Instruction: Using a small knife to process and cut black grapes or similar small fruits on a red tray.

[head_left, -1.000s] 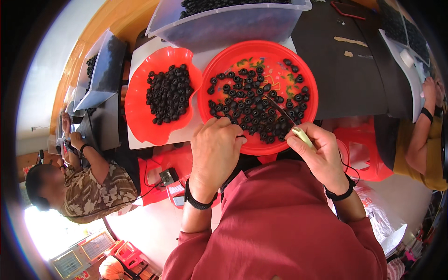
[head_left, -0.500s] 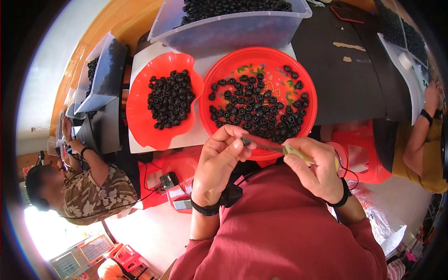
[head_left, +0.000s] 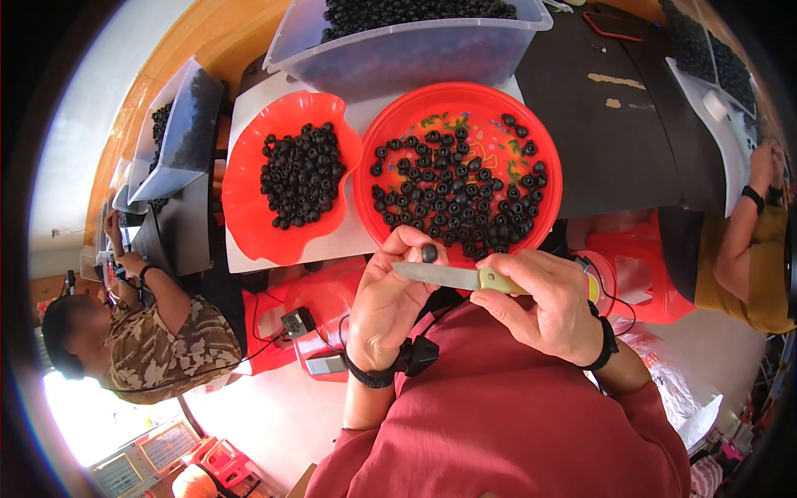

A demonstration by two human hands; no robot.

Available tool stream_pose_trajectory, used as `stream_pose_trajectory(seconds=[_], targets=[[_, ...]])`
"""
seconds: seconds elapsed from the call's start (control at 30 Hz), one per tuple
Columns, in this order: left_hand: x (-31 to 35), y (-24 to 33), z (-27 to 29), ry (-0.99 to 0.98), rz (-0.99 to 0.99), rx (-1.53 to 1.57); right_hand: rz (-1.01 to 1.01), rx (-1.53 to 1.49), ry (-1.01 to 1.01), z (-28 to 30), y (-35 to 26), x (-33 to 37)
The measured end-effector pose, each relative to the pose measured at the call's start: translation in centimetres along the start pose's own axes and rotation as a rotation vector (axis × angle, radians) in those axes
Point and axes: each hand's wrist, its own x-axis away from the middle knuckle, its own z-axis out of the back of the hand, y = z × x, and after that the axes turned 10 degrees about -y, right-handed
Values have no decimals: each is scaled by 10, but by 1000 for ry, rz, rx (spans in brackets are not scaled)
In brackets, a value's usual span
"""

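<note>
My left hand is closed on a small round black piece, pinched at the fingertips over the near edge of a round red tray. In my right hand is a knife with a greenish handle, gripped with the thumb along it. The blade points left, its flat side showing, and its tip lies by my left fingers just below the piece. Many similar black pieces, some with a hole showing, are spread over the patterned tray. A wavy-edged red bowl at its left holds a heap of them.
Behind the tray stands a large translucent bin filled with black pieces. A red-edged phone-like object lies on the dark table. Other people sit at the left and right, near bins of black pieces. Red stools stand beneath.
The knife has turned so its blade shows broadside, and it sits slightly lower and farther left. The black piece at my left fingertips now shows plainly above the blade.
</note>
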Motion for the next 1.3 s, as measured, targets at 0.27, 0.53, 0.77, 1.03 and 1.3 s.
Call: stream_pose_trajectory(seconds=[0.27, 0.53, 0.77, 1.03, 1.3], targets=[[0, -1, 2, -4, -27, 39, -1, 56, 13, -2, 1, -3], [-2, -2, 1, 27, -42, 58, -7, 81, 25, -2, 4, -4], [-2, -1, 2, 16, -21, 62, 53, 139, 53, -3, 15, -2], [1, 4, -11, 9, -21, 1, -152, 36, 220, 12, 34, -3], [0, -3, -3, 45, -39, 23, -125, -118, 101, 7, 17, -1]])
